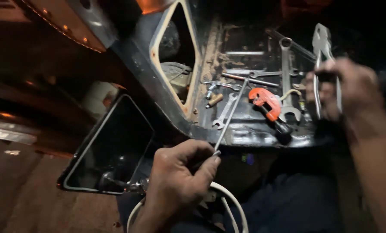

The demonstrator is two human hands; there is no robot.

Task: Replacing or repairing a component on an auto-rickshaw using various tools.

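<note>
The left hand (177,179) had its fingers pinched shut on the near end of a thin metal rod (231,115), which slanted up over a dark, rusty metal ledge (244,131). The right hand (346,88) was closed around a pair of pliers (324,56). Spanners (286,77) and an orange pipe cutter (266,103) lay on the ledge between them.

Left hand (175,181) low, fingers pinched; right hand (346,88) raised, fist closed.

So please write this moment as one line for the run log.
left hand: holds thin metal rod | right hand: holds pliers | on tray: wrenches, orange pipe cutter
</note>
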